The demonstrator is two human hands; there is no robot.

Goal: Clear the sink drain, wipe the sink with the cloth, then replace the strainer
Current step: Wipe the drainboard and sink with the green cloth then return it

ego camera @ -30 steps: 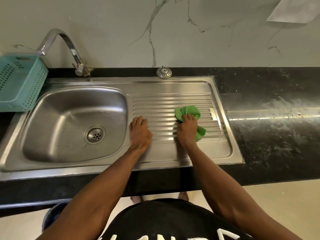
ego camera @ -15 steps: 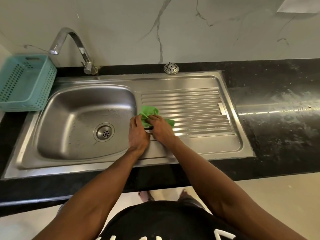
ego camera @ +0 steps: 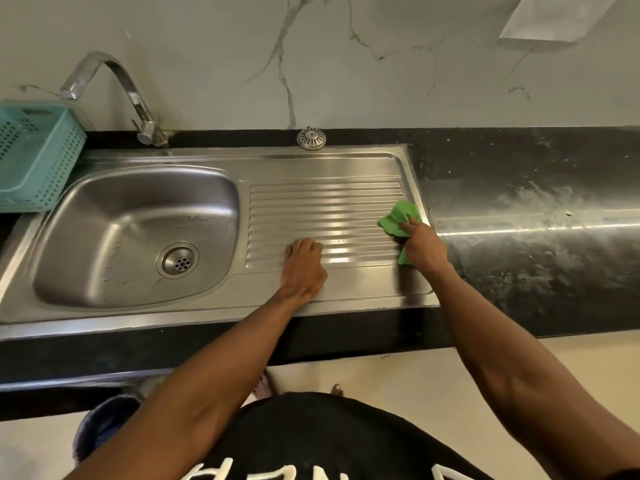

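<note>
Right hand (ego camera: 424, 245) gripping cloth (ego camera: 398, 220) at drainboard's right edge; left hand (ego camera: 303, 268) loosely curled, empty. Risk: flicking grit onto counter (ego camera: 519, 202).

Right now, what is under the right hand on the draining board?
Under the right hand lies the green cloth, pressed on the right end of the ribbed draining board. Cloth shows beyond the fingers and below the palm; the part beneath the hand is covered.

The cloth (ego camera: 398, 220) at right of centre was bright green. The basket (ego camera: 38, 161) at far left was teal with small holes. The wall (ego camera: 346, 64) above was pale with grey veins.
</note>
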